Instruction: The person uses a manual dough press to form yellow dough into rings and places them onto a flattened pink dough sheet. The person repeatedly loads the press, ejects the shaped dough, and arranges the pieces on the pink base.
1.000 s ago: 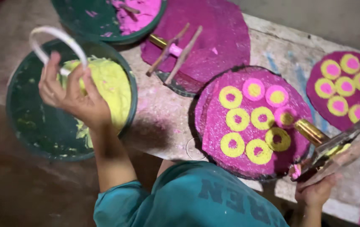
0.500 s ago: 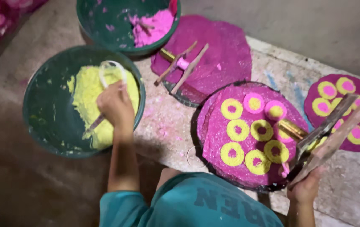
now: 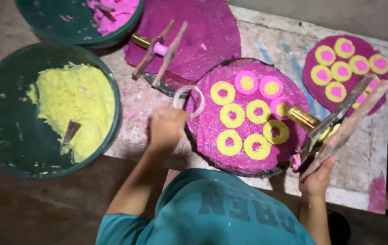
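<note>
Since 0.5 s ago, my left hand [image 3: 166, 128] has left the green bowl of yellow paste [image 3: 49, 109], pinching a pale ring mould [image 3: 188, 100] at the round magenta slab's [image 3: 248, 118] left edge. My right hand [image 3: 317, 178] grips the wooden-handled brass press [image 3: 339, 122] at its right edge, tilted clear.

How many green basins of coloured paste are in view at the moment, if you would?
2. One green basin with yellow paste sits at the left; another, holding pink paste, is cut off by the top edge. More may lie outside the frame.
</note>
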